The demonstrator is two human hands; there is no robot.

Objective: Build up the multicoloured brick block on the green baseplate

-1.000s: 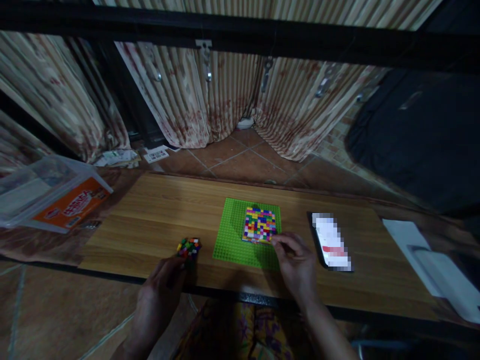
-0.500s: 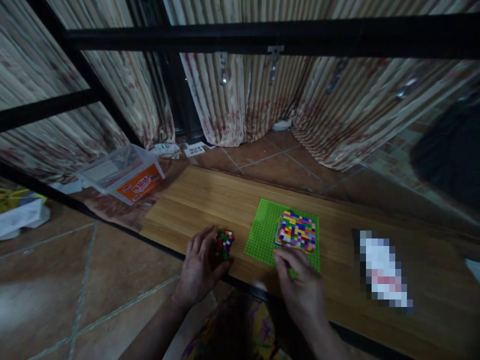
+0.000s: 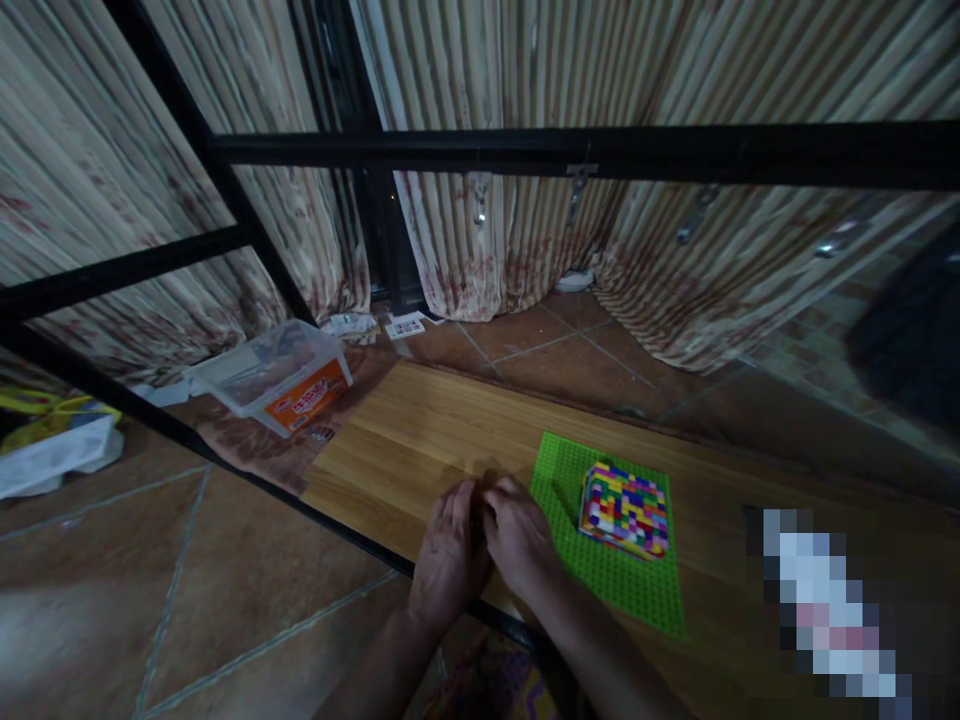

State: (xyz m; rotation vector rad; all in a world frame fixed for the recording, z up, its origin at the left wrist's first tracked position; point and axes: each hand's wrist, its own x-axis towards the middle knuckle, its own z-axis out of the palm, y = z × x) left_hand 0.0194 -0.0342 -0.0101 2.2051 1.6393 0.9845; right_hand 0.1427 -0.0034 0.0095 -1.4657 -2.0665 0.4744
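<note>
Over the near edge of the wooden board, my left hand (image 3: 452,535) and my right hand (image 3: 521,530) meet, fingertips together. The left fingers are curled inward. Those of the right are closed in a pinch against the left hand. Whatever lies between them is dark and hidden by the fingers, and the heap of small toy bricks seen earlier is out of sight there. To the right of my hands lies a green baseplate (image 3: 559,460). On it stands a low block of multicoloured toy bricks (image 3: 626,508), built up in layers, touched by neither hand.
The wooden board (image 3: 420,420) stretches rightward to a pixelated pale item (image 3: 832,610). A clear plastic box (image 3: 274,375) with an orange label stands beyond its left end. A black metal frame (image 3: 525,150) crosses in front of striped curtains (image 3: 465,250). Yellow and white items (image 3: 60,450) lie far left.
My right hand has left the front of the brick block and moved left to meet my left hand. The brick heap beside my left hand is now hidden. The view has shifted slightly.
</note>
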